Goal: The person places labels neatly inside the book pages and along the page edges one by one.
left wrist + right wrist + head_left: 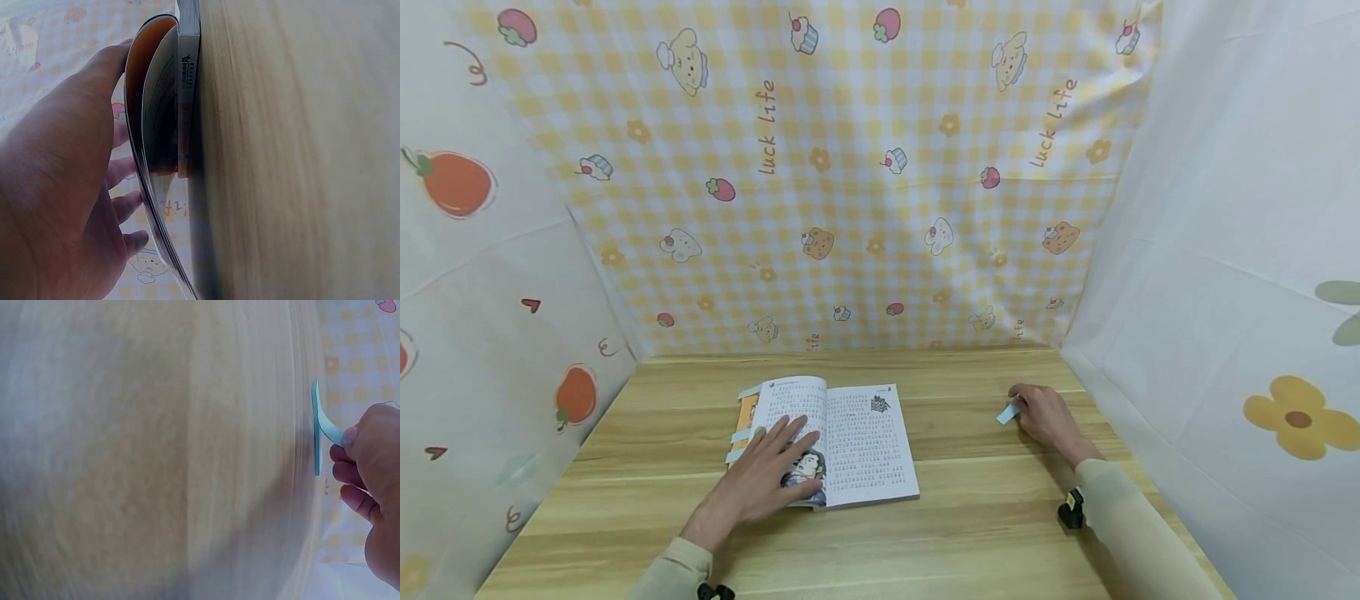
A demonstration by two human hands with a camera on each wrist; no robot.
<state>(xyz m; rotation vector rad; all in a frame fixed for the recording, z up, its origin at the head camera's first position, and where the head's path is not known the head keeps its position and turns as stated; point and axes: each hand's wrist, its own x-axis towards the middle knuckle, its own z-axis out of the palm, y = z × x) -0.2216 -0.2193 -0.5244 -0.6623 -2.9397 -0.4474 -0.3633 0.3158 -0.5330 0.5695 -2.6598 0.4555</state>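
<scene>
An open book (868,450) lies on the table, printed text on both pages and a drawn figure low on the left page. My left hand (762,477) rests on that left page with its fingers spread and straight. Seen from the left wrist, the pages (134,119) bow up beneath the palm. Off to the right, my right hand (1047,414) pinches the end of a light blue sticky note (329,429) between thumb and finger. The note curls up from a thin sticky-note pad (317,459) on the table, its far end still against the pad.
Several pale blue sticky tabs (741,435) stick out from the book's left side, over an orange page (747,410). Patterned cloth (850,275) hangs behind the wooden table (970,533), with white cloth (1210,350) along the right side.
</scene>
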